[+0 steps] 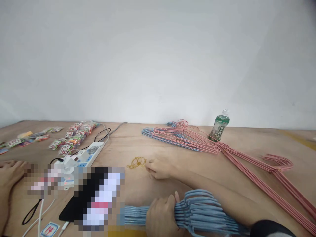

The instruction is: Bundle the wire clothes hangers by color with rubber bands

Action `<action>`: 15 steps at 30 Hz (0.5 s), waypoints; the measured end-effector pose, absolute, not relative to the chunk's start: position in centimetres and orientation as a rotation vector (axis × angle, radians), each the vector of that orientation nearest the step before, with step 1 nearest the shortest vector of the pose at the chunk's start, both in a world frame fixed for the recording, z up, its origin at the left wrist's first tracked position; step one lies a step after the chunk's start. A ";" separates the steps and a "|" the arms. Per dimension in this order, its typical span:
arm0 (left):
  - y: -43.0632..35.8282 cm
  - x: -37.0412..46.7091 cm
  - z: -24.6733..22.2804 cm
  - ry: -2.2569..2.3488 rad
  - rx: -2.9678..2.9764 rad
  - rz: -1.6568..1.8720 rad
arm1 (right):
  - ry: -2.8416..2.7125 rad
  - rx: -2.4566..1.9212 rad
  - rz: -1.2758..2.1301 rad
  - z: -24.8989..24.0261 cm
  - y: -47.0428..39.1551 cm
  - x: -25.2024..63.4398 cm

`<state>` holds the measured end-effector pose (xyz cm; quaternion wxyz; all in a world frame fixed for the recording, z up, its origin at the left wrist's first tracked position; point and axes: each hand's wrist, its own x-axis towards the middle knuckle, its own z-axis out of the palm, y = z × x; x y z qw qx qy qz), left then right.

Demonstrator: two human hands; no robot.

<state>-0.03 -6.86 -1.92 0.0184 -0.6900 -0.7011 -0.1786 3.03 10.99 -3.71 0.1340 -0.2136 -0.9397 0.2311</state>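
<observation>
My left hand (161, 215) is wrapped round the necks of a bundle of blue wire clothes hangers (202, 210) at the front edge of the table. Their hooks stick out to the right of the fist. My right hand (159, 168) reaches across the table beyond the bundle, its fingertips pinched at the edge of a small heap of yellow rubber bands (136, 162). A thin yellow strand shows at the fingertips, slightly blurred.
Pink hangers (187, 140) lie over blue ones at the back, beside a green-labelled bottle (219, 126). More pink hangers (276, 168) stretch rightward. Left are a power strip (92, 153), a blurred-out phone (98, 197), small colourful packets (76, 135) and another person's hand (13, 172).
</observation>
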 end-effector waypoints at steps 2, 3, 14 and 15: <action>-6.9 0.0 -1.8 -2.182 -2.144 -0.554 | -2.735 -0.600 0.658 -3.4 11.0 3.7; -6.9 0.0 -1.7 -2.189 -2.152 -0.546 | -2.714 -0.614 0.676 -2.9 11.0 4.2; -6.7 -0.2 0.0 -2.385 -2.256 -0.340 | -1.985 -0.957 1.235 3.6 6.7 14.1; -6.7 -0.2 -0.1 -2.376 -2.251 -0.362 | -1.860 -0.973 1.348 3.5 6.0 14.9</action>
